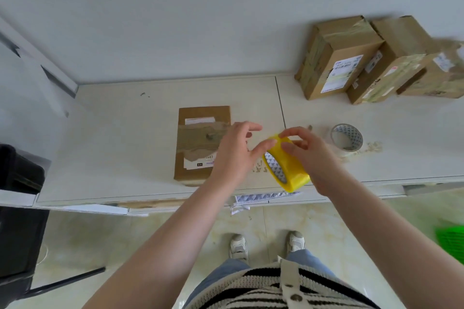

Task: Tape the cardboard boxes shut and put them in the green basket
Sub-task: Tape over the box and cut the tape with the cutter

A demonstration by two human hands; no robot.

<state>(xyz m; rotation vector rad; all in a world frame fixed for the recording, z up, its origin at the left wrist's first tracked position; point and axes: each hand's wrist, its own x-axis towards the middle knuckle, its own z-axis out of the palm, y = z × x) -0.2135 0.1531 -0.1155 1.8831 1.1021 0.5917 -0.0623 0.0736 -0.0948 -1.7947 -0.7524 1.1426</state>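
Observation:
A flat cardboard box point(198, 138) with old tape and a torn label lies on the white counter point(125, 148) in front of me. My right hand point(308, 155) grips a yellow tape roll point(288, 170) just right of the box, above the counter's front edge. My left hand point(236, 153) touches the roll's top edge with its thumb and fingertips, fingers mostly straight. Three taped cardboard boxes point(336, 63) stand in a cluster at the back right. A corner of the green basket point(450, 241) shows on the floor at the far right.
A second, clear tape roll point(347, 138) stands on the counter right of my hands, with tape scraps beside it. A black bin point(17, 175) sits at the left edge. Strips of patterned paper point(251, 199) hang off the counter's front. My shoes stand on the tiled floor below.

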